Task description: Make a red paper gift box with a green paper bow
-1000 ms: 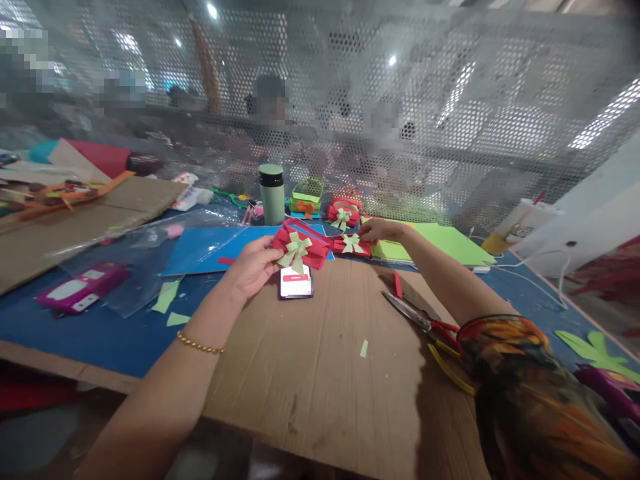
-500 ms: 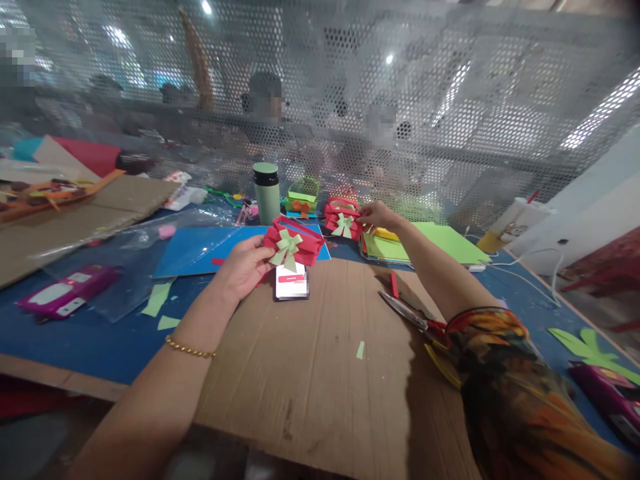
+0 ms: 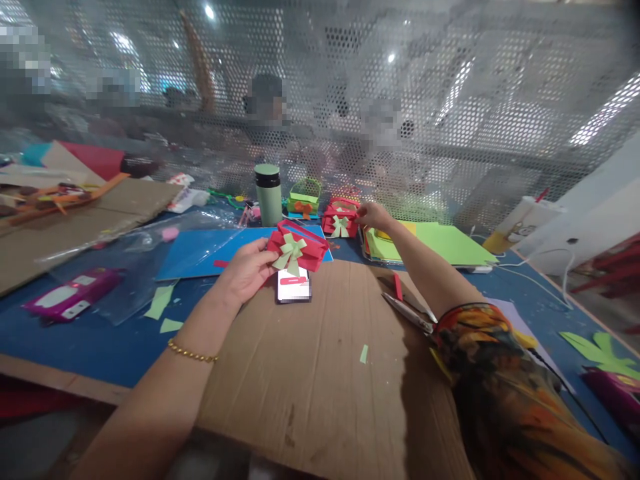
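My left hand (image 3: 249, 269) grips a red paper basket with a pale green bow (image 3: 296, 247), held just above a phone (image 3: 293, 287) that lies on a brown cardboard sheet (image 3: 320, 373). My right hand (image 3: 373, 215) reaches far across the table and pinches the edge of a second red paper basket with a green bow (image 3: 340, 221), which sits on the blue table beside a stack of green and yellow paper (image 3: 430, 243). A gold bracelet is on my left wrist.
A green flask (image 3: 269, 194) and a small green paper basket (image 3: 304, 199) stand behind the blue sheet (image 3: 200, 250). Scissors (image 3: 407, 311) lie on the cardboard by my right arm. A pink packet (image 3: 70, 300) lies left. A perforated metal screen (image 3: 450, 100) closes the back, with people beyond.
My right hand has carried the second red basket from the cardboard's far edge back towards the green flask and set it there. My left hand has barely moved.
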Demonstrator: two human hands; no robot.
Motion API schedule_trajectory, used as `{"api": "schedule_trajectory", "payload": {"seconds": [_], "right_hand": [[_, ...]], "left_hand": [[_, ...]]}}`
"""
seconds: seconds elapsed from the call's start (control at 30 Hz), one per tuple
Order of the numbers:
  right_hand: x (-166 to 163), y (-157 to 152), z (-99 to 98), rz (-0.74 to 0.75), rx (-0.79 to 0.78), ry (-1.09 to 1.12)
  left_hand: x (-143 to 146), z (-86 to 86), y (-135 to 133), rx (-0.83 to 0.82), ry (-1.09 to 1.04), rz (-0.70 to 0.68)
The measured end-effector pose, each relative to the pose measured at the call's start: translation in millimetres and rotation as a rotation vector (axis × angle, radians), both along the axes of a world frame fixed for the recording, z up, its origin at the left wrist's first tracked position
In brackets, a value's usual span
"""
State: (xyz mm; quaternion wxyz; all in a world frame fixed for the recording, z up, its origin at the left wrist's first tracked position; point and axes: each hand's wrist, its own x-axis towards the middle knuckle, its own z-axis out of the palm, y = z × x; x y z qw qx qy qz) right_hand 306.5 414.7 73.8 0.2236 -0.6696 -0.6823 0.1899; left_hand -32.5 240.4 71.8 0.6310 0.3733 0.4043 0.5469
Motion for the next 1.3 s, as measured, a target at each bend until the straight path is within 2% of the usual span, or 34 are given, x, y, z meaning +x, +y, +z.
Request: {"api": "schedule_trajectory", "payload": {"seconds": [0.17, 0.27, 0.4, 0.5, 0.57, 0.77, 0.93, 1.1, 1.3], "right_hand": [[-9, -18, 24.4, 0.031, 0.074, 0.06], [-27, -42, 31.4, 0.156, 0.009, 0.145], [-57, -86, 22.8, 0.351, -0.157, 0.317], [-72, -111, 10.6, 0.47, -0.386, 0.609], [-77, -120, 3.6, 0.493, -0.461, 0.759], [-78, -136, -6.1, 0.413, -0.422, 0.985], [-87, -147, -6.7, 0.327, -0.38, 0.998], [-86, -156, 0.1, 0.231, -0.324, 0.998], [-64, -139, 3.5, 0.064, -0.249, 0.96]], "left_hand": [[4, 1.9, -2, -0.009, -0.028, 0.015], [5, 0.2, -1, -0.008, -0.034, 0.02], [8, -4.7, 0, 0.005, -0.057, 0.029], [13, -8.6, -2, 0.009, -0.079, 0.017], [16, -10.9, -2, 0.004, -0.081, 0.011], [18, -16.2, 0, -0.009, -0.067, -0.003], [16, -17.2, 1, -0.007, -0.045, -0.052], [19, -8.5, -11, -0.039, -0.072, -0.069], [22, -6.9, -11, -0.074, -0.067, -0.037]]}}
